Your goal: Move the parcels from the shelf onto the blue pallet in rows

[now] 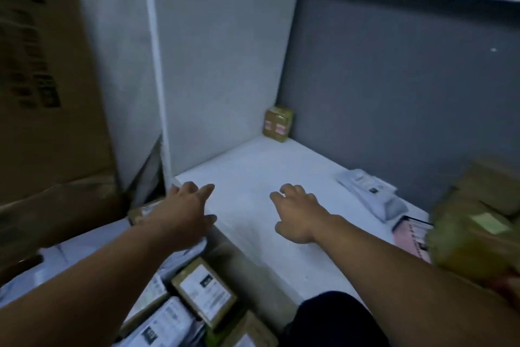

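While both arms reach over the white shelf (pixel 253 175), neither hand holds a parcel.
A big cardboard box (pixel 42 79) stands at the left, and labelled parcels (pixel 203 293) lie packed together below the shelf's front edge. The left hand (pixel 191 207) is at the shelf's front left corner, fingers straight and spread; the right hand (pixel 298 213) hangs over the middle, fingers loosely curled, empty. A white mailer (pixel 371 196) lies to its right, and one small brown parcel (pixel 278 124) stands in the far corner.
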